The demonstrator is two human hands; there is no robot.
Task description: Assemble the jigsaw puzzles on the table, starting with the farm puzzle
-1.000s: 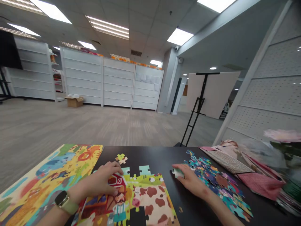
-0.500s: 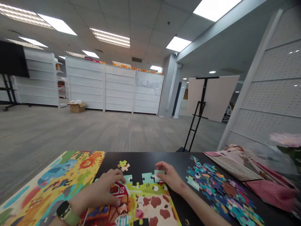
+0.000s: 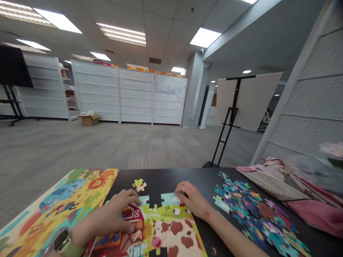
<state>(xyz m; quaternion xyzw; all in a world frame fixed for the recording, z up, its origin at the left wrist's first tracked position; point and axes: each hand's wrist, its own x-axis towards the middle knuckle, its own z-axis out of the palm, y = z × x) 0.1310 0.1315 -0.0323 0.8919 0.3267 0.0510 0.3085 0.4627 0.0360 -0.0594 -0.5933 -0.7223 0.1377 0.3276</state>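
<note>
A partly assembled farm jigsaw puzzle point(image 3: 174, 228) lies on the black table, showing a cow, a red barn and a figure with a moustache. My left hand point(image 3: 120, 210) rests over its left side at the barn, thumb and fingers apart. At the upper right edge, my right hand point(image 3: 191, 200) has its fingers curled on a pale blue sky puzzle piece point(image 3: 170, 198), which lies level with its neighbours. A notch interrupts the top edge between the sky pieces. Two or so loose pieces point(image 3: 139, 184) lie beyond my left hand.
On the left is a finished yellow animal puzzle point(image 3: 72, 203). A heap of mostly blue puzzle pieces point(image 3: 249, 207) spreads over the right, with a pink patterned bag point(image 3: 289, 194) beyond it. An easel point(image 3: 227, 132) stands behind the table point(image 3: 171, 175).
The sky piece at my right fingers has moved left and down against the neighbouring pieces, closing the gap. My right fingers followed it. My left hand stays over the barn; the view has shifted slightly.
</note>
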